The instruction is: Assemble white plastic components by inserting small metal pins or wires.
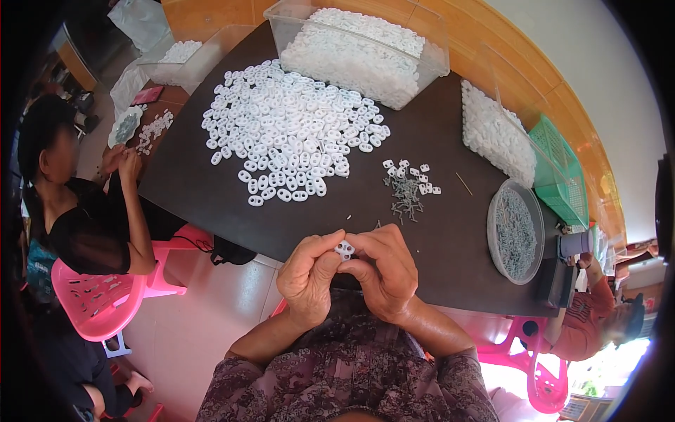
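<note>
Close to the table's front edge, both my hands come together on one small white plastic piece with dark holes (pixel 344 249). My left hand (pixel 309 278) pinches it from the left between thumb and fingertips. From the other side, the thumb and forefinger of my right hand (pixel 385 271) press on it too. Just beyond my hands lies a small heap of grey screws (pixel 405 197), with several small white two-holed pieces (pixel 426 179) beside it. Farther left spreads a large pile of oval white two-holed pieces (pixel 281 126).
Clear plastic bins of white pieces (pixel 362 60) (pixel 492 130) line the back of the dark table (pixel 436 126). At right stand a round tub of grey screws (pixel 517 228) and a green basket (pixel 559 169). One person (pixel 84 190) sits at left, another (pixel 590 316) at right.
</note>
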`<state>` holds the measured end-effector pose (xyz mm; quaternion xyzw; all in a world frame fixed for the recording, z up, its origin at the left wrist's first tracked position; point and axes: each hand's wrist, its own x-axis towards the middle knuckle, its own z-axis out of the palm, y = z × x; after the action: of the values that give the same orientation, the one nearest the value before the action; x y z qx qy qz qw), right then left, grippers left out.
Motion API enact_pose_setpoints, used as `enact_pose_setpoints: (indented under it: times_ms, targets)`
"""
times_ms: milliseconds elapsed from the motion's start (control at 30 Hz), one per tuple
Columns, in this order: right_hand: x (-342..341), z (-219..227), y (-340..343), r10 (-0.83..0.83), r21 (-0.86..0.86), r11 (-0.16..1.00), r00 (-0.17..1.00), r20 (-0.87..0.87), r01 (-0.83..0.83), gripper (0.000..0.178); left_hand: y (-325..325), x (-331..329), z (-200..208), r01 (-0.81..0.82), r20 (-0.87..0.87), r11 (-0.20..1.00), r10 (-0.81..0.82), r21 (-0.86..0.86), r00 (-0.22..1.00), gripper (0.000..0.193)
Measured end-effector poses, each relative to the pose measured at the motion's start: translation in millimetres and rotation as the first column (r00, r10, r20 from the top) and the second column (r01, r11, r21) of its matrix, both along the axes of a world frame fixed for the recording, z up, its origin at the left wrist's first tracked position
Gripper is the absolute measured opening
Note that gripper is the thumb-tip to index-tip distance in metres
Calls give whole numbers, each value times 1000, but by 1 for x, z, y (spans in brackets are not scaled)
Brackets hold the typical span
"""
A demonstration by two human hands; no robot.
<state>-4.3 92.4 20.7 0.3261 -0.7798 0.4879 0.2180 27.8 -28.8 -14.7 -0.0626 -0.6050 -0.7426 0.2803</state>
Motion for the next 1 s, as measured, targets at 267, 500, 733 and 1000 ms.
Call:
enact_pose_setpoints:
  times_ms: [267, 500, 733, 1000]
  targets:
    - [3, -5, -3, -32, -9, 999, 998, -56, 31, 37, 7, 2, -2, 46, 28, 989, -50, 137, 998, 26]
    - [8, -7, -8, -71, -53, 996, 997, -38, 69, 34, 11, 2, -2, 50, -23, 987, -47, 154, 999, 25]
    - [7, -8, -7, -79, -29, 997, 991, -106, 77, 32, 17, 1, -2, 36, -61, 984, -26, 173, 998, 23]
    - [6, -9, -6, -89, -6, 996, 990, -112, 89, 33, 21, 2, 1, -3, -17, 980, 6, 198, 1000, 20]
